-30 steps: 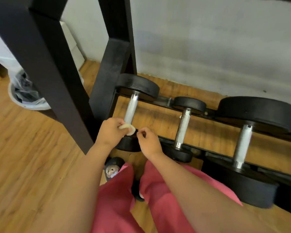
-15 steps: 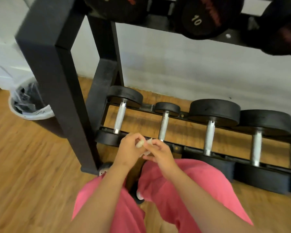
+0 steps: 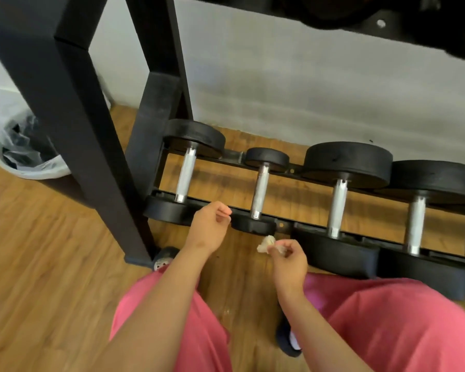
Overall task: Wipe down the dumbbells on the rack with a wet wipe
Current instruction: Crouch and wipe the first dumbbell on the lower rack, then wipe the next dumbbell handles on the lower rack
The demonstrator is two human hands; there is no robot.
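Note:
Several black dumbbells with silver handles lie across the low rails of the black rack (image 3: 73, 124). The leftmost dumbbell (image 3: 186, 174) is by the rack post, a smaller dumbbell (image 3: 261, 189) sits to its right, and a big one (image 3: 338, 202) further right. My right hand (image 3: 287, 260) pinches a crumpled wet wipe (image 3: 266, 244) in front of the rack, just below the small dumbbell's near head. My left hand (image 3: 210, 226) hovers with loosely curled fingers holding nothing, close to the near head of the leftmost dumbbell.
A bin with a plastic liner (image 3: 24, 151) stands on the wood floor left of the rack post. An upper shelf with more dumbbells (image 3: 360, 12) hangs overhead. My knees in pink trousers (image 3: 387, 318) fill the foreground. A grey wall runs behind the rack.
The wipe passed from my left hand to my right. My hands have drawn apart and pulled back from the leftmost dumbbell, and the view has widened to show more of the rack.

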